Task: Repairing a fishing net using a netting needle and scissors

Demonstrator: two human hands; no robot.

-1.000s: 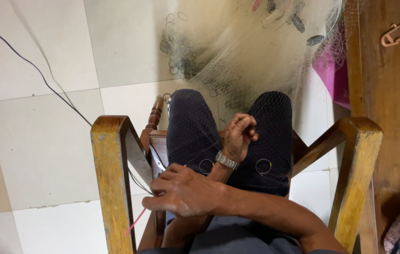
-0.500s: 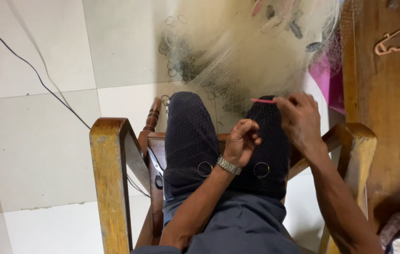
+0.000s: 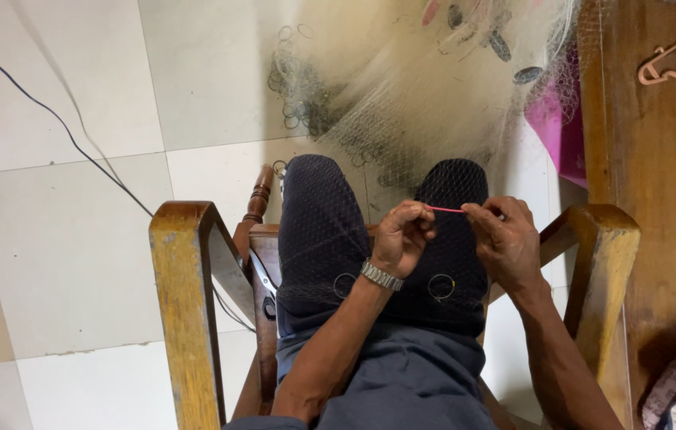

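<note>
A pale fishing net [image 3: 401, 87] with small metal rings lies over my knees and spreads out on the floor ahead. My left hand [image 3: 401, 239], with a metal watch on its wrist, pinches the net mesh above my right knee. My right hand [image 3: 505, 239] is just to its right, fingers closed on a thin red strand [image 3: 445, 209]. The strand runs straight across between the fingertips of both hands. Two rings of the net [image 3: 441, 287] rest on my dark trousers below the hands.
I sit in a wooden chair with armrests at the left [image 3: 187, 279] and right [image 3: 608, 263]. A dark cable [image 3: 59, 123] crosses the tiled floor on the left. A wooden cabinet [image 3: 664, 159] with a hanger stands at the right, and a pink container [image 3: 553, 127] is beside it.
My right hand came back from the left armrest, across my lap, to beside my left hand, holding the red strand. My left hand stayed on the net.
</note>
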